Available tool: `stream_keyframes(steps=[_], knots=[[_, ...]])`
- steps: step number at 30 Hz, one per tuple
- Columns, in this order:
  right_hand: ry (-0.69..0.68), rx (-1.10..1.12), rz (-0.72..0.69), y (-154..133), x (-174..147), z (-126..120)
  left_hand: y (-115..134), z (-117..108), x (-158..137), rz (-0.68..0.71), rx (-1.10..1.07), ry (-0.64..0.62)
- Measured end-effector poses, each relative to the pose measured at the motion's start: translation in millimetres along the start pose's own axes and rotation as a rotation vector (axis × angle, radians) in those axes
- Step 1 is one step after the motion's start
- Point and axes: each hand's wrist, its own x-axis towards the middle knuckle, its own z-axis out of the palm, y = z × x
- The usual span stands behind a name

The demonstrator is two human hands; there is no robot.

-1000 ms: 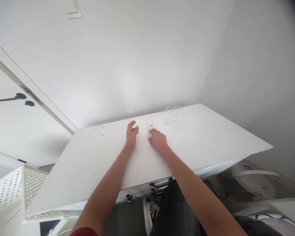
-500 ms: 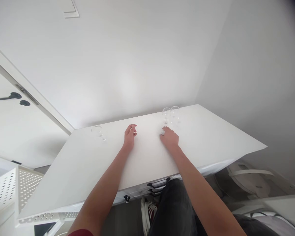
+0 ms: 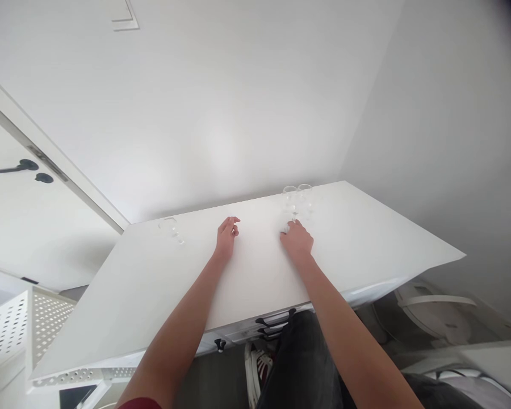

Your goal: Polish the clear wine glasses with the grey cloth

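Observation:
Near the middle of the white top, my right hand [image 3: 297, 240] is closed around the foot and lower stem of a clear stemmed glass [image 3: 290, 200]. Its bowl points toward the wall, and the fingers hide its base. A second clear stemmed glass [image 3: 305, 199] stands right beside it, their rims almost touching in view. My left hand [image 3: 227, 234] rests on the top with nothing in it, fingers loosely bent and thumb apart. Farther left, another clear stemmed glass [image 3: 169, 228] stands by the back edge, away from both hands.
The white cabinet top [image 3: 123, 307] runs along a white wall [image 3: 221, 102]. Black drawer handles [image 3: 275, 322] are on its front, close to my leg. At left are a door with a black handle [image 3: 25, 165] and a white perforated rack [image 3: 46, 318]. A white chair [image 3: 438, 312] stands at lower right.
My right hand has shifted slightly to the right, and the stem of the glass it holds has moved right with it. The left hand stays almost where it was.

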Motion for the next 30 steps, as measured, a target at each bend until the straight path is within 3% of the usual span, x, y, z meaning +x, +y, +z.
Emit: stream_keyframes(steps=[10,30], knots=[[0.008,-0.007,-0.003,0.9,-0.2,2.7,3.9,2.3,-2.9,-0.027,-0.054,-0.123],[0.001,0.017,0.012,-1.6,-2.1,-1.7,7.9,4.8,-5.8,-0.077,-0.062,-0.159]])
